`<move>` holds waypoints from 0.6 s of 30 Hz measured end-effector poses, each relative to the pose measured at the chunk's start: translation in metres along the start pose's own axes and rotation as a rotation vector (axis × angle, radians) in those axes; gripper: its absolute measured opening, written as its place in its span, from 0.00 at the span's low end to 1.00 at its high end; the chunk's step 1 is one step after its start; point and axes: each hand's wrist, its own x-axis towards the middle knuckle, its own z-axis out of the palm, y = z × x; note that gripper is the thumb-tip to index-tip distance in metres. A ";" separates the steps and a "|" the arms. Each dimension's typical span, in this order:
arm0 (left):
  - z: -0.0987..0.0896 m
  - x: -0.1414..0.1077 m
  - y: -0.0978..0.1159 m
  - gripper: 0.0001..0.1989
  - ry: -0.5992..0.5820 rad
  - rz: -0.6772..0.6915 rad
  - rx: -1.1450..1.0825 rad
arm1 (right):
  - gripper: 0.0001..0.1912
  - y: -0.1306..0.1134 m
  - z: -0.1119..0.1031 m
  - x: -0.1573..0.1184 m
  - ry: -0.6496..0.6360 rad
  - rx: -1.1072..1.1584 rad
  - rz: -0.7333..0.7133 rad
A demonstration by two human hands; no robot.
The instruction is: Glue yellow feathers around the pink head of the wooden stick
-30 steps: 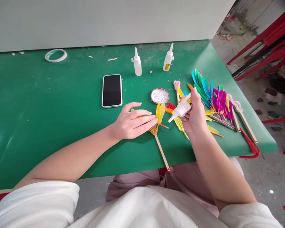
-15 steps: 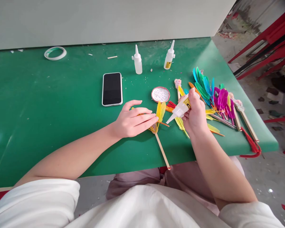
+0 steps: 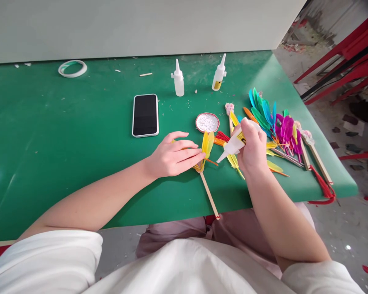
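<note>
My right hand [image 3: 254, 143] is wrapped round a white glue bottle [image 3: 234, 142]; its nozzle points down and left, apart from the feathers. My left hand [image 3: 173, 155] lies with fingers stretched out and partly spread over a small feather fan. The fan's thin wooden handle [image 3: 209, 195] reaches to the table's front edge. At the left fingertips stand yellow feathers [image 3: 207, 143] of the fan, and an orange quill [image 3: 212, 161] sticks out to the right. Much of the fan's head is hidden under my left hand.
Around stand a dish of white bits [image 3: 207, 123], a phone [image 3: 145, 115], two glue bottles [image 3: 178, 81] [image 3: 218, 75] and a tape roll [image 3: 72, 68]. Colourful feathers [image 3: 265, 112] and wooden-handled pieces [image 3: 319, 157] with a red tassel [image 3: 325, 185] lie right. A grey panel [image 3: 141, 28] closes the back.
The glue bottle's nozzle has shifted slightly right and down, a little away from the feathers. My left hand stays almost in place on the fan.
</note>
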 end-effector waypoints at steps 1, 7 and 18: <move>0.000 0.000 0.000 0.09 -0.006 0.002 -0.006 | 0.18 -0.001 0.000 0.000 -0.007 0.011 -0.007; 0.001 0.000 -0.001 0.09 -0.024 -0.001 -0.011 | 0.12 -0.009 0.002 0.001 -0.133 0.145 0.069; 0.002 -0.002 -0.002 0.08 -0.029 0.010 0.020 | 0.30 -0.007 0.003 0.001 -0.248 0.101 0.144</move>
